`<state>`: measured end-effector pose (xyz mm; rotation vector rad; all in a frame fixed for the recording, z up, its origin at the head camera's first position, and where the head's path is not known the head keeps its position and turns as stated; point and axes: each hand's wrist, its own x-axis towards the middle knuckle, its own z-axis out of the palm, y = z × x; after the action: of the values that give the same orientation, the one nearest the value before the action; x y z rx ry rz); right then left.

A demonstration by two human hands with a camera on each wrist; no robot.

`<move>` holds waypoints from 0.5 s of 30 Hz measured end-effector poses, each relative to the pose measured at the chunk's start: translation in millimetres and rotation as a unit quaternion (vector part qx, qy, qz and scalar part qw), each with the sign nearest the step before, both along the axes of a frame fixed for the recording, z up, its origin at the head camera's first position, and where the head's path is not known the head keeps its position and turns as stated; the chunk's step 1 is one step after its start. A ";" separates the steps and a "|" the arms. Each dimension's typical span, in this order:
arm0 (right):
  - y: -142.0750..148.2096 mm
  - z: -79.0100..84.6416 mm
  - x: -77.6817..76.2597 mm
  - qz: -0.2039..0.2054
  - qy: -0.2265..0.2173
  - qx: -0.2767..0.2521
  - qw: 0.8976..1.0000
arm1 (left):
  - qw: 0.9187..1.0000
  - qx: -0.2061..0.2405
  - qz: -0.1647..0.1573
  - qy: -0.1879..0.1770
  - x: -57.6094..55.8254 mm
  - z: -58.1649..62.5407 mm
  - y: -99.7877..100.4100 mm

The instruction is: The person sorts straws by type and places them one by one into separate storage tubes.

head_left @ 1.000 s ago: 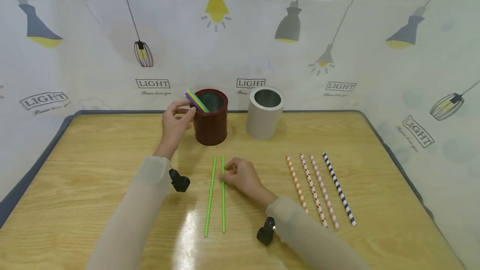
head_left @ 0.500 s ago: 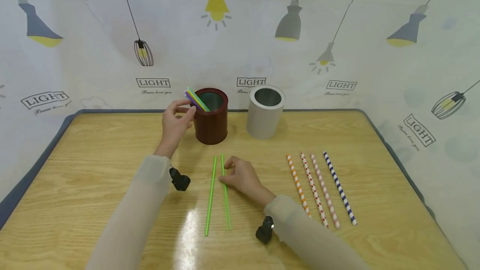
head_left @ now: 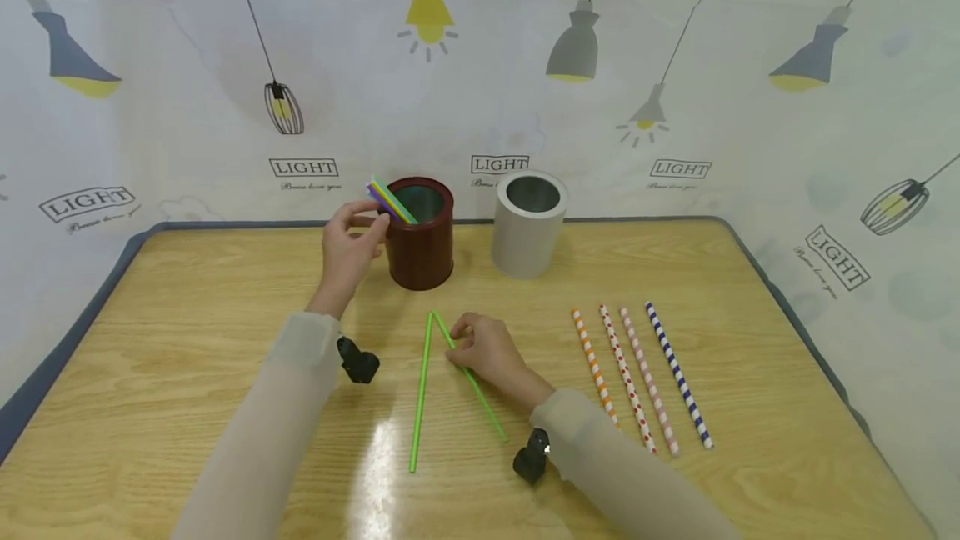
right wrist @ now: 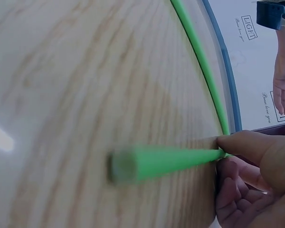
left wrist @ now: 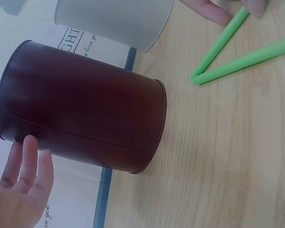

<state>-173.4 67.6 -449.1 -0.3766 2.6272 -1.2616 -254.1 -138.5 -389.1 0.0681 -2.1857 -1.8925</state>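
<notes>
My left hand (head_left: 348,252) is at the left rim of the dark red can (head_left: 420,257), its thumb and forefinger right by the rim; in the left wrist view its other fingers (left wrist: 29,156) extend toward the can wall. A bundle of purple, yellow and green straws (head_left: 392,202) leans out over that rim. Between thumb and forefinger, my right hand (head_left: 487,352) pinches a green straw (head_left: 480,398), low over the table and slanting down to the right. Its far tip meets that of a second green straw (head_left: 421,394) lying on the table, together forming an upside-down V.
Right of the red can stands a white can (head_left: 527,232). Patterned straws lie side by side at the right: orange-striped (head_left: 591,357), red-dotted (head_left: 624,373), pink-striped (head_left: 649,382) and blue-striped (head_left: 678,373). Behind the table (head_left: 225,315) rises a lamp-printed backdrop (head_left: 495,82).
The right-hand green straw has turned: its near end swung right and its far end moved left to the other straw. My left hand has stayed at the can's rim.
</notes>
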 end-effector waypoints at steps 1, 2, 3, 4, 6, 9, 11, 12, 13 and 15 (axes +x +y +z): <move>0.3 0.7 -0.3 0.000 -0.003 0.002 1.000 | 1.000 0.000 0.000 0.001 0.1 -0.2 -0.2; 0.5 1.1 -0.5 0.002 -0.004 0.003 1.000 | 1.000 0.000 -0.001 0.001 0.2 -0.4 -0.4; 0.6 1.7 -0.6 0.002 -0.007 0.005 1.000 | 1.000 0.000 -0.002 0.002 0.2 -0.5 -0.7; 0.9 1.7 -1.0 0.004 -0.006 0.007 1.000 | 1.000 0.001 -0.002 0.003 0.4 -0.3 -0.8; 1.1 2.4 -1.2 0.005 -0.003 0.015 1.000 | 1.000 0.001 -0.003 0.003 1.0 0.2 -0.7; 1.1 2.5 -1.3 0.003 0.003 0.024 1.000 | 1.000 0.005 -0.003 0.004 1.0 0.9 -0.1; 0.8 2.7 -0.8 -0.001 0.007 0.028 1.000 | 1.000 0.006 -0.002 0.003 1.0 0.9 0.4; 0.7 2.5 -0.4 -0.003 0.007 0.028 1.000 | 1.000 0.006 -0.001 0.003 0.6 0.7 0.6; 0.4 3.0 -0.1 -0.006 0.007 0.029 1.000 | 1.000 0.006 -0.001 0.003 0.5 0.7 0.6; -0.1 3.4 0.5 -0.011 0.008 0.031 0.999 | 1.000 0.005 0.000 0.001 0.5 0.8 0.9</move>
<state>-173.0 67.5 -445.7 -0.3497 2.6840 -1.1848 -253.6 -137.6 -388.2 0.0667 -2.1751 -1.9024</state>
